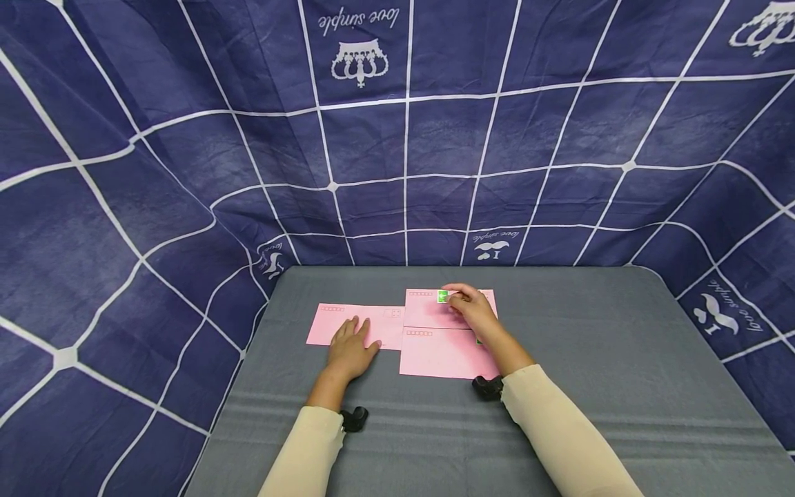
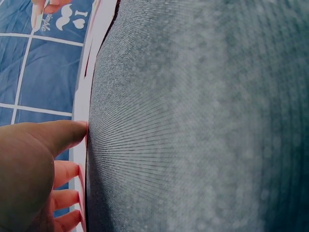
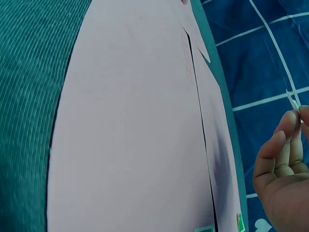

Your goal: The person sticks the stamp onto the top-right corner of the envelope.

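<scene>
Three pink envelopes lie on the grey cloth. My left hand (image 1: 351, 352) rests with spread fingers on the left envelope (image 1: 321, 330); in the left wrist view its thumb (image 2: 67, 134) touches the paper's near edge. Over the upper right envelope (image 1: 422, 315), my right hand (image 1: 473, 310) pinches a small green and white stamp (image 1: 442, 296) between thumb and fingertips. The right wrist view shows that stamp (image 3: 293, 102) held above the paper. A green stamp (image 3: 205, 228) sits at the corner of the lower right envelope (image 3: 130, 121), and another (image 3: 241, 223) on the upper one.
Grey cloth (image 1: 596, 359) covers the tabletop around the envelopes. A dark blue curtain (image 1: 441, 138) with white grid lines encloses the back and both sides. Black wrist-worn devices show at the left (image 1: 355, 419) and right (image 1: 487, 388) cuffs.
</scene>
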Action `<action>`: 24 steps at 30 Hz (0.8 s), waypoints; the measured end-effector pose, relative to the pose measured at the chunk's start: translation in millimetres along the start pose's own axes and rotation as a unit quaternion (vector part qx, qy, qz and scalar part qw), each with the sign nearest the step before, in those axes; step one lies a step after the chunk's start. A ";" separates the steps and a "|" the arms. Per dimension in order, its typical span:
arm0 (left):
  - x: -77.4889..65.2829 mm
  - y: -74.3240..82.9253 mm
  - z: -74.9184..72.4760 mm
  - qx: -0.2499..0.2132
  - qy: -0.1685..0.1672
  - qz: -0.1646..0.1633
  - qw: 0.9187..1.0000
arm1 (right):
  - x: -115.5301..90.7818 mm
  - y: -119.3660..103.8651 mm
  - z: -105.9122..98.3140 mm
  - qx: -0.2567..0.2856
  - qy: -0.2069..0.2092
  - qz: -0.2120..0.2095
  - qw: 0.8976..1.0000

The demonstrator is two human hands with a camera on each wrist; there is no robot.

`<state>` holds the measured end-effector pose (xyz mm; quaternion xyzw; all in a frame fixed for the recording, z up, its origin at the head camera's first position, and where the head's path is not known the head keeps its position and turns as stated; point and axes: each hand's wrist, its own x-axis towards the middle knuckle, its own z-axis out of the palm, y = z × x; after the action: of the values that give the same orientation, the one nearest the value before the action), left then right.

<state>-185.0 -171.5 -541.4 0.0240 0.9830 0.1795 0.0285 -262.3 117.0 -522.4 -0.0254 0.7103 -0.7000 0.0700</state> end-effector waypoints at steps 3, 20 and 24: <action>-0.5 0.3 -0.2 -0.004 0.000 -0.002 1.000 | 0.3 0.2 3.1 -0.002 -0.002 0.005 1.000; -1.1 -1.9 -0.1 0.000 0.000 0.002 1.000 | 2.7 0.6 17.7 0.006 -0.007 0.012 1.000; -0.8 -1.4 -0.3 -0.001 -0.001 0.001 1.000 | 4.5 3.3 19.4 0.001 -0.003 0.014 1.000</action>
<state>-184.3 -173.0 -541.5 0.0248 0.9828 0.1809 0.0294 -263.9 97.3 -526.2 -0.0172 0.7095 -0.6997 0.0820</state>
